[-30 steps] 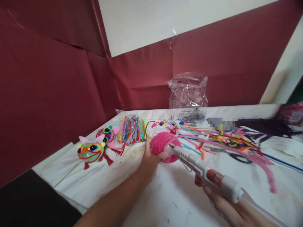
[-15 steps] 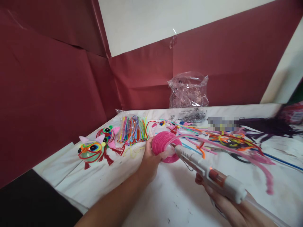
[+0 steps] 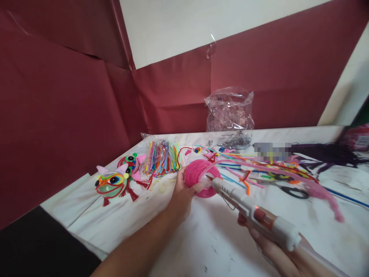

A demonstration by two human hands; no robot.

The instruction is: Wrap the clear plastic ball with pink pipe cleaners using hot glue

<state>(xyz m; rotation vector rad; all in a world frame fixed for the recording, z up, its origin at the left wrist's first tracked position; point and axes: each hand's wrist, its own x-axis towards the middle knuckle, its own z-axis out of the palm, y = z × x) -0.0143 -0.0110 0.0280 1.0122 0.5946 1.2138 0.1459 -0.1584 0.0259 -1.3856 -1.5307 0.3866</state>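
My left hand point(image 3: 184, 192) is closed around the left side of a round pink piece point(image 3: 198, 173) wound with fuzzy pipe cleaner, its pale centre turned toward me. From its top a loose length of pink pipe cleaner point(image 3: 268, 169) trails off to the right. My right hand point(image 3: 268, 234) grips a white hot glue gun point(image 3: 245, 200) with a small orange light lit on its body. The gun's nozzle points at the pale centre of the pink piece; whether it touches cannot be made out. A clear glue stick point(image 3: 319, 254) sticks out of its back end.
Two colourful lion-head ornaments point(image 3: 111, 182) with red tassels stand at left. Behind lies a bundle of multicoloured pipe cleaners point(image 3: 163, 157). Scissors point(image 3: 294, 192) and loose pipe cleaners lie at right, near dark purple strands point(image 3: 325, 154). A clear plastic bag point(image 3: 230, 111) stands at the back.
The free end of the pink pipe cleaner has swung up and to the right, uncovering more of the scissors. Both hands, the pink piece and the glue gun have barely moved.
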